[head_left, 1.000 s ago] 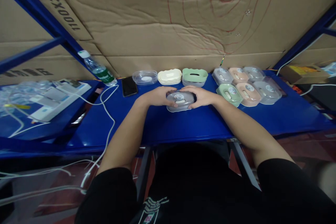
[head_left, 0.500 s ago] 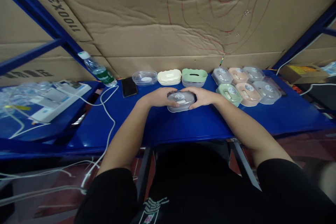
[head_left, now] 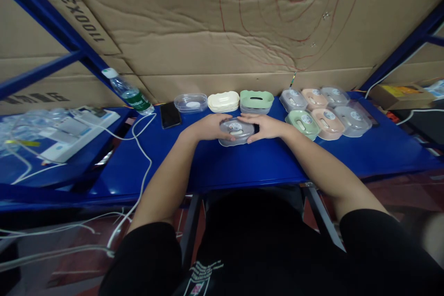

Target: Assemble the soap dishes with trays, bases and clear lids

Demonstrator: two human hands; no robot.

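Note:
A grey soap box (head_left: 239,132) with a clear lid and a round sticker sits on the blue table between my hands. My left hand (head_left: 212,128) curves round its left end, thumb at the near side and fingers at the far side. Round the right end is my right hand (head_left: 262,127), gripping it in the same way. Just behind stand a stack of cream trays (head_left: 224,102) and green trays (head_left: 256,101) on clear parts. Left of these lie clear lids (head_left: 191,102), with a white oval showing.
Several lidded soap boxes in grey, pink and green (head_left: 328,124) stand in two rows at right. A phone (head_left: 170,115), a tilted water bottle (head_left: 130,94) and a white cable (head_left: 142,148) are at left. Cardboard (head_left: 194,23) walls the back.
The soap box has shifted very slightly left and away from me, with both hands still round it. Everything else stays put apart from a slight camera shift.

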